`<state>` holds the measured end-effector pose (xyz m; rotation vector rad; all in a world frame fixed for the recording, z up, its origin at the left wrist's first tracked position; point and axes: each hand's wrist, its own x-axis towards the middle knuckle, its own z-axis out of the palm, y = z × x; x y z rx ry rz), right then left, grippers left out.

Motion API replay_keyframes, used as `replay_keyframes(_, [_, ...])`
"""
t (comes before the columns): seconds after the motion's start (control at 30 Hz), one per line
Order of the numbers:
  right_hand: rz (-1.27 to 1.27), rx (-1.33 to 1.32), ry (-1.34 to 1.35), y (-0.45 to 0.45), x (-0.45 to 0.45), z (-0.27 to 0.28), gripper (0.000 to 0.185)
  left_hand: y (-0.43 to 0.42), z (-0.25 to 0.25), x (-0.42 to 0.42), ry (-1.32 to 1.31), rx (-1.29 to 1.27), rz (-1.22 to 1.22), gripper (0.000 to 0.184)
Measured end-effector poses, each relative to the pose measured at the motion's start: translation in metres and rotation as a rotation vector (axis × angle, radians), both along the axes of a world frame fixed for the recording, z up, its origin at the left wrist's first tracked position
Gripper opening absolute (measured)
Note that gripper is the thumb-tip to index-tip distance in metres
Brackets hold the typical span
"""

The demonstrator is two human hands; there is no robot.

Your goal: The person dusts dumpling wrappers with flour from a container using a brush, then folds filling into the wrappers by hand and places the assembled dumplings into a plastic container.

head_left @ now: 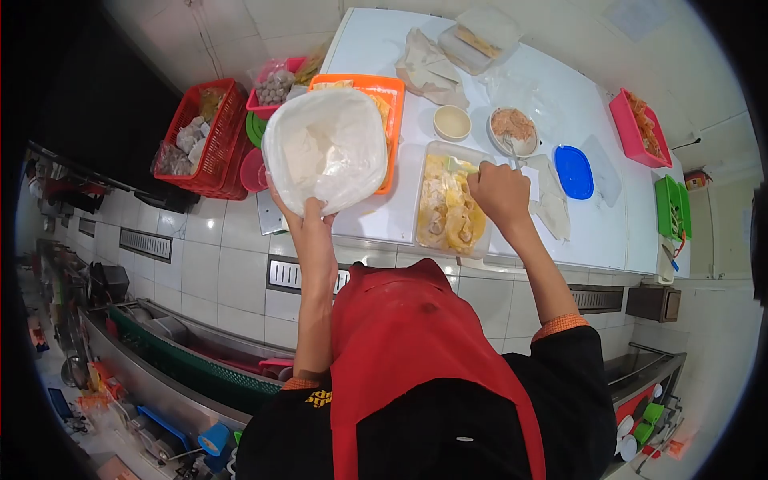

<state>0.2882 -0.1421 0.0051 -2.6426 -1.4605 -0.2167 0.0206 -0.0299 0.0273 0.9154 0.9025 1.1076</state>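
My left hand [314,228] grips the near rim of a tub lined with a white plastic bag [324,152], tilted so that its inside shows. Whitish powder or residue lies in it. Behind the tub is an orange tray [394,120] with yellowish pieces. My right hand [500,190] is closed above the right edge of a clear container [448,210] holding folded yellow pieces; what it holds, if anything, is hidden. Beyond it, a bowl of pinkish filling [512,130] has a spoon in it. A small cream bowl [452,122] stands to its left.
Red baskets [212,136] with bags stand at the left. A blue lid [574,171], cloths [552,200] and a clear box [472,44] lie on the white table [368,40]. Pink [640,132] and green baskets [672,210] are at the right.
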Motion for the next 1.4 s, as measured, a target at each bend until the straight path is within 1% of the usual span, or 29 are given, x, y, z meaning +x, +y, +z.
replay_keyframes(0.1, [-0.014,-0.06,0.051,0.005,0.007,-0.005,0.026,-0.001,0.0,0.005,0.019,-0.02,-0.008,0.083])
replay_keyframes(0.17, [-0.099,-0.083,0.033,0.006,0.013,-0.003,0.03,0.002,0.001,0.008,0.033,-0.028,-0.006,0.084])
replay_keyframes(0.23, [-0.17,-0.032,0.087,-0.009,0.002,0.042,0.032,-0.001,0.001,0.007,-0.045,-0.005,-0.119,0.09])
replay_keyframes(0.27, [-0.122,0.096,0.112,-0.023,-0.003,0.062,0.032,-0.002,-0.007,0.01,-0.036,-0.003,-0.106,0.09])
replay_keyframes(0.3, [-0.071,0.227,0.145,-0.034,-0.007,0.083,0.032,-0.002,-0.021,0.013,0.02,0.068,-0.136,0.089])
replay_keyframes(0.33, [-0.109,0.173,0.342,-0.038,-0.014,0.112,0.03,-0.003,-0.028,0.015,0.078,0.14,-0.168,0.089])
replay_keyframes(0.4, [-0.036,0.16,0.404,-0.041,-0.036,0.138,0.027,-0.014,-0.021,0.026,0.09,0.151,-0.187,0.09])
replay_keyframes(0.47, [0.137,0.286,0.335,-0.028,-0.052,0.109,0.021,-0.029,-0.013,0.04,0.084,0.16,-0.237,0.09])
replay_keyframes(0.5, [0.2,0.305,0.23,-0.015,-0.057,0.087,0.018,-0.036,-0.01,0.045,0.095,0.196,-0.264,0.091])
replay_keyframes(0.53, [0.197,0.262,0.117,0.0,-0.061,0.072,0.019,-0.044,-0.009,0.05,0.105,0.233,-0.291,0.091])
replay_keyframes(0.57, [0.143,0.248,0.094,0.012,-0.062,0.052,0.021,-0.05,-0.012,0.056,0.195,0.354,-0.281,0.091])
replay_keyframes(0.6, [0.13,0.252,0.094,0.019,-0.064,0.04,0.021,-0.055,-0.013,0.06,0.196,0.359,-0.293,0.091])
replay_keyframes(0.67, [0.062,0.207,0.084,0.027,-0.065,0.029,0.023,-0.063,-0.015,0.063,0.181,0.453,-0.368,0.092])
replay_keyframes(0.7, [0.043,0.177,0.157,0.023,-0.066,0.035,0.025,-0.065,-0.017,0.064,0.226,0.484,-0.374,0.093])
replay_keyframes(0.73, [0.049,0.178,0.151,0.019,-0.063,0.04,0.025,-0.065,-0.017,0.066,0.222,0.485,-0.368,0.093])
replay_keyframes(0.8, [0.049,0.125,0.338,0.005,-0.048,0.048,0.028,-0.067,-0.019,0.069,0.191,0.413,-0.377,0.093])
replay_keyframes(0.83, [0.059,0.114,0.338,-0.002,-0.04,0.052,0.028,-0.068,-0.019,0.07,0.191,0.403,-0.366,0.093])
replay_keyframes(0.9, [0.028,0.17,0.546,-0.015,-0.026,0.061,0.03,-0.064,-0.016,0.072,0.177,0.346,-0.351,0.092])
replay_keyframes(0.93, [0.03,0.166,0.546,-0.021,-0.022,0.068,0.03,-0.061,-0.018,0.073,0.176,0.343,-0.349,0.092])
replay_keyframes(1.0, [-0.046,0.151,0.797,-0.036,-0.014,0.081,0.03,-0.052,-0.025,0.073,0.174,0.286,-0.316,0.092])
replay_keyframes(1.03, [-0.077,0.11,0.85,-0.045,-0.008,0.087,0.028,-0.049,-0.028,0.072,0.229,0.313,-0.27,0.088])
replay_keyframes(1.07, [-0.08,0.103,0.848,-0.056,-0.002,0.086,0.028,-0.046,-0.027,0.071,0.226,0.305,-0.27,0.088])
replay_keyframes(1.13, [-0.072,0.243,0.937,-0.08,0.01,0.083,0.025,-0.038,-0.025,0.068,0.215,0.258,-0.231,0.089])
replay_keyframes(1.17, [-0.127,0.164,0.929,-0.092,0.018,0.089,0.024,-0.036,-0.026,0.065,0.213,0.238,-0.241,0.089])
replay_keyframes(1.2, [-0.139,0.155,0.926,-0.097,0.018,0.089,0.024,-0.03,-0.027,0.063,0.197,0.226,-0.21,0.088])
replay_keyframes(1.27, [-0.268,-0.053,0.699,-0.107,0.013,0.086,0.027,-0.025,-0.024,0.062,0.182,0.213,-0.183,0.087])
replay_keyframes(1.33, [-0.3,-0.102,0.658,-0.106,0.001,0.054,0.027,-0.023,-0.016,0.06,0.15,0.157,-0.165,0.086])
replay_keyframes(1.37, [-0.198,-0.152,0.426,-0.11,-0.006,0.026,0.027,-0.023,-0.014,0.06,0.167,0.149,-0.168,0.086])
replay_keyframes(1.4, [-0.098,-0.2,0.193,-0.107,-0.015,0.017,0.027,-0.023,-0.013,0.06,0.17,0.152,-0.178,0.086])
